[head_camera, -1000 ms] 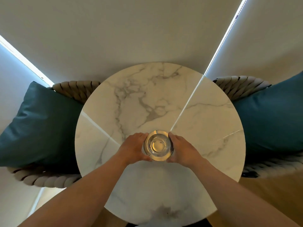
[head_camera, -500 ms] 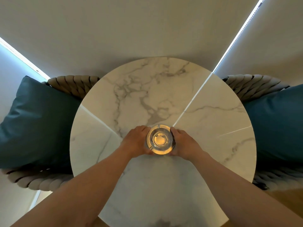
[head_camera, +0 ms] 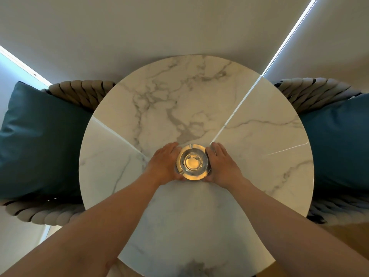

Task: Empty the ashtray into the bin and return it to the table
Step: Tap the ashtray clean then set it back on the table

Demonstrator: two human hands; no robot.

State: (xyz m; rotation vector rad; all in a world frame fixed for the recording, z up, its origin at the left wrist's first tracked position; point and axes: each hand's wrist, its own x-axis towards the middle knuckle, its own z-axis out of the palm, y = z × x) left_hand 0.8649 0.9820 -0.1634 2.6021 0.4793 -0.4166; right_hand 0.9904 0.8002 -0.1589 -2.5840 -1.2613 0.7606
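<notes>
A round shiny metal ashtray (head_camera: 192, 162) sits at the middle of a round white marble table (head_camera: 259, 136). Its bowl looks bare and reflects warm light. My left hand (head_camera: 164, 163) cups its left side and my right hand (head_camera: 221, 163) cups its right side, fingers stretched along the rim and resting toward the tabletop. Whether the ashtray touches the table or hovers just above it is hard to tell. No bin is in view.
Two woven rope chairs with teal cushions flank the table, one on the left (head_camera: 40, 140) and one on the right (head_camera: 339, 140). Pale blinds hang behind the table. Wooden floor (head_camera: 349, 236) shows at the lower right.
Both hands, still on the ashtray, have carried it farther from me toward the table's middle. The fingers have flattened out along its sides. The view has shifted slightly.
</notes>
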